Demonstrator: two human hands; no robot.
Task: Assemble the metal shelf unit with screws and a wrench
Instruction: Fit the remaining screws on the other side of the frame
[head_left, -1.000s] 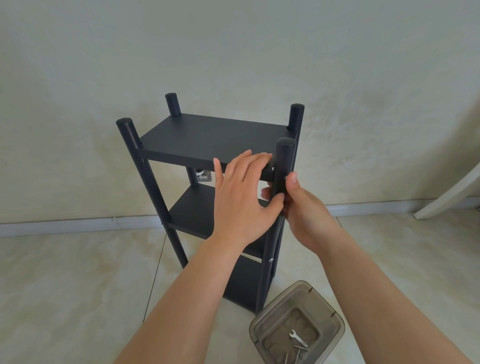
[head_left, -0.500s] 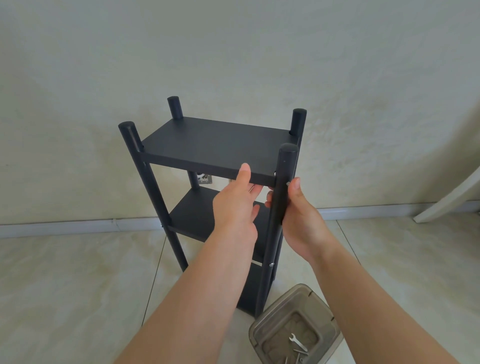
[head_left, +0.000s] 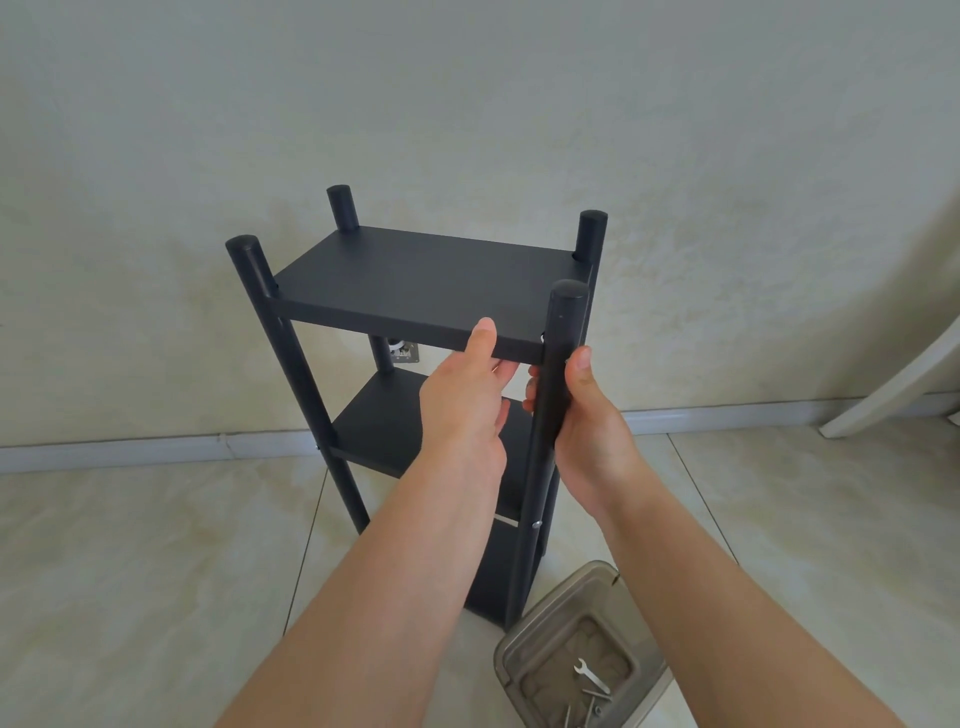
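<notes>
Now, shelf (head_left: 415, 280): upright on the floor by the wall, black.
Left hand (head_left: 467, 400): thumb on the top board's front edge, fingers under it, gripping.
Right hand (head_left: 587, 421): clamped round the near right post (head_left: 558, 364).
Wrench (head_left: 589, 674): in the bin (head_left: 524, 649), beside screws (head_left: 584, 709).
</notes>
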